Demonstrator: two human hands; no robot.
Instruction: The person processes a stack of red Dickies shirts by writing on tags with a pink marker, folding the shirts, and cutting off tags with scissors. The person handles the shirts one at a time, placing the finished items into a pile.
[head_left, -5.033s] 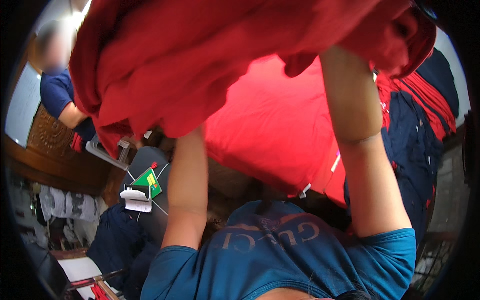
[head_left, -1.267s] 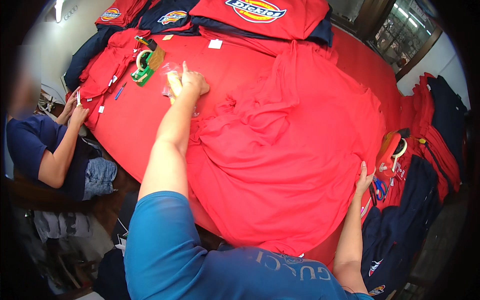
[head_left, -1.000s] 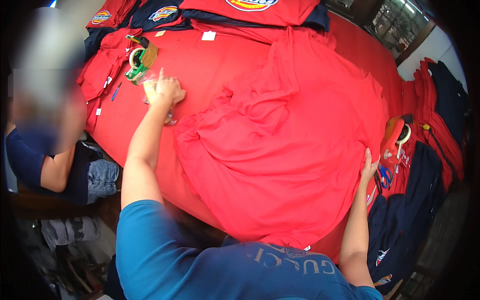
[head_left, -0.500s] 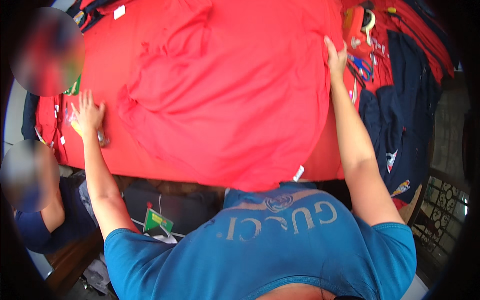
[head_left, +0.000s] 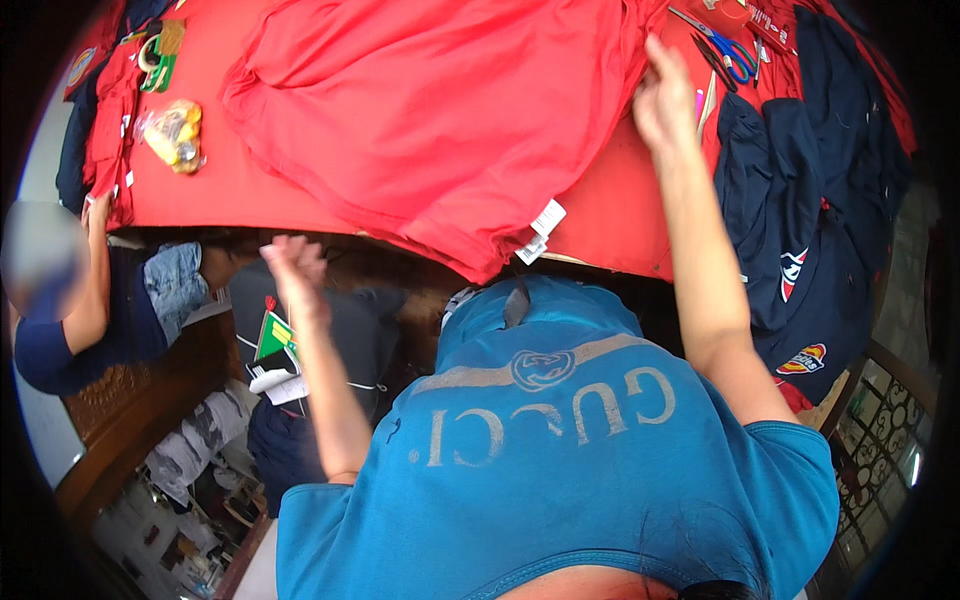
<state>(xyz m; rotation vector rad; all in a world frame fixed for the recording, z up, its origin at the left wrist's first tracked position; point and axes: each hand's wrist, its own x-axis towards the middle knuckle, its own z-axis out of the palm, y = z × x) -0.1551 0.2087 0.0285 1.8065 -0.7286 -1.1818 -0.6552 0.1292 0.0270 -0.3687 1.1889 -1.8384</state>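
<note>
Left hand (head_left: pixel 298 275) is hovering open, while right hand (head_left: pixel 662 108), fingers open, is perhaps steadying the red garment (head_left: pixel 430 120) at right edge.

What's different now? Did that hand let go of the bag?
Yes. The left hand pushed the plastic bag left, away from the big red cloth, then came off it and swung back toward the person, past the table's front edge. It looks open now. The right hand stayed at the cloth's right edge, and the blue scissors stayed where they were.
</note>
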